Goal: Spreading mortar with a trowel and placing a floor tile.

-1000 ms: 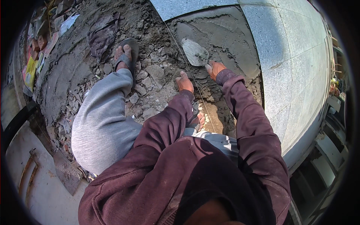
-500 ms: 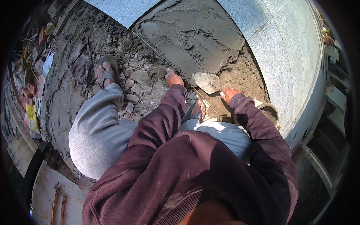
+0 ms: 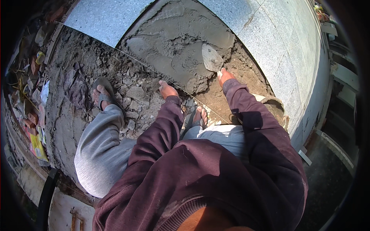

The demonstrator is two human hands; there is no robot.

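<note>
My right hand [image 3: 225, 78] is closed around the handle of a trowel [image 3: 212, 57]. The trowel's broad grey blade points away from me, over the right near part of the wet mortar bed [image 3: 165, 42]. Whether the blade touches the mortar I cannot tell. My left hand [image 3: 168, 91] hangs over broken rubble, just left of a taut string line [image 3: 152, 69]. Its thumb and a fingertip reach forward, a little apart, with nothing visible in them; the other fingers are hidden beneath.
Speckled floor tiles [image 3: 266, 42] border the mortar on the right, and another tile [image 3: 110, 19] lies far left. A round container [image 3: 275, 109] stands beside my right forearm. Rubble [image 3: 135, 94] and a crumpled dark cloth [image 3: 77, 88] lie left, near my sandalled foot [image 3: 103, 94].
My right hand has carried the trowel forward from the bare soil to the mortar, its blade turning to point away from me. My left hand stays near the string. The view has shifted slightly.
</note>
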